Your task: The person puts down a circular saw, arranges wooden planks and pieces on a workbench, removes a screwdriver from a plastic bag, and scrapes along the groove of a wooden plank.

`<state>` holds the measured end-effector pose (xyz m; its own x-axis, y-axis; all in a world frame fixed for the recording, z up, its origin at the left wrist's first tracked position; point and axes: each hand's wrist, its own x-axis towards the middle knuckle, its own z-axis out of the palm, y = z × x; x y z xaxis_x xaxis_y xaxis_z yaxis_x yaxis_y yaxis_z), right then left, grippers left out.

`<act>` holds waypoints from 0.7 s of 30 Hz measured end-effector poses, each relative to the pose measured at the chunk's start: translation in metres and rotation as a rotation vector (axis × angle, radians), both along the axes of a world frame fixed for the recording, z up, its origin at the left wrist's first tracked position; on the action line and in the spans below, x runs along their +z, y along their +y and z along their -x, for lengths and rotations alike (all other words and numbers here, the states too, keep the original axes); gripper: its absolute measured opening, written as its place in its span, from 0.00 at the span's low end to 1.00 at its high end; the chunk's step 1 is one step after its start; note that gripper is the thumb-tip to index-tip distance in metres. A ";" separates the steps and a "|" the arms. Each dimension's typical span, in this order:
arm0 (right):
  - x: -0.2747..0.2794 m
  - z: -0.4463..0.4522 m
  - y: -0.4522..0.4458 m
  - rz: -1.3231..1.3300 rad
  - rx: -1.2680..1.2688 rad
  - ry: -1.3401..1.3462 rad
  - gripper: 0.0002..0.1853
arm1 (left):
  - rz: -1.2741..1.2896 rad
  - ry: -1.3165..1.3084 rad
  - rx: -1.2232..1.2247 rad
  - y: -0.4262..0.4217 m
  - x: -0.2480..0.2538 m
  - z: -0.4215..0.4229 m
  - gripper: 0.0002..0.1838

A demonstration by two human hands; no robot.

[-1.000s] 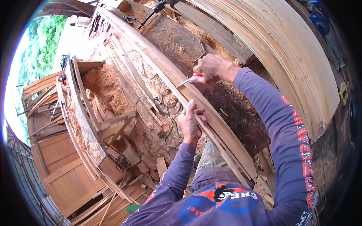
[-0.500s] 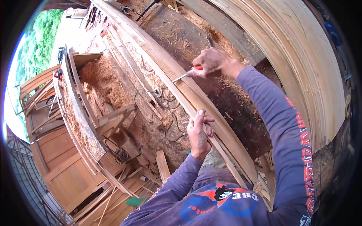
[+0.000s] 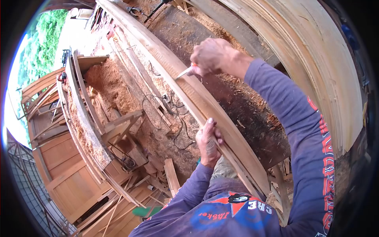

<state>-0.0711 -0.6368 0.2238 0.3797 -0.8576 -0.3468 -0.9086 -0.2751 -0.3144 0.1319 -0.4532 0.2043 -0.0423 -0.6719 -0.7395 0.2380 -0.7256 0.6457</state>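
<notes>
A long wooden beam runs diagonally from the far upper left down toward my body, with a narrow wooden strip along its left edge. My left hand is closed round this strip near my body, thumb on top. Farther along, my right hand grips a narrow metal-bladed hand tool. A bit of its orange handle shows; the fist hides the rest, and I cannot tell whether it is a screwdriver or a chisel. Its tip meets the beam beside the strip.
Dark, shaving-strewn boards lie right of the beam. A large stack of pale planks fills the right side. At left are curved timbers, a sawdust heap, wooden panels and a loose cord on the floor.
My right hand has shifted slightly up and left along the beam with the tool, which now stands at a steeper slant. My left hand stays on the strip, almost unmoved.
</notes>
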 end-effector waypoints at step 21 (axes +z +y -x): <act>-0.071 0.006 0.000 -0.025 -0.184 -0.481 0.32 | 0.073 0.208 0.004 0.007 -0.003 0.003 0.16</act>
<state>-0.0767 -0.6368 0.1532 0.3453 -0.9189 -0.1909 -0.6918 -0.1119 -0.7133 0.1286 -0.4459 0.2008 -0.1860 -0.7240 -0.6642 0.3743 -0.6773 0.6334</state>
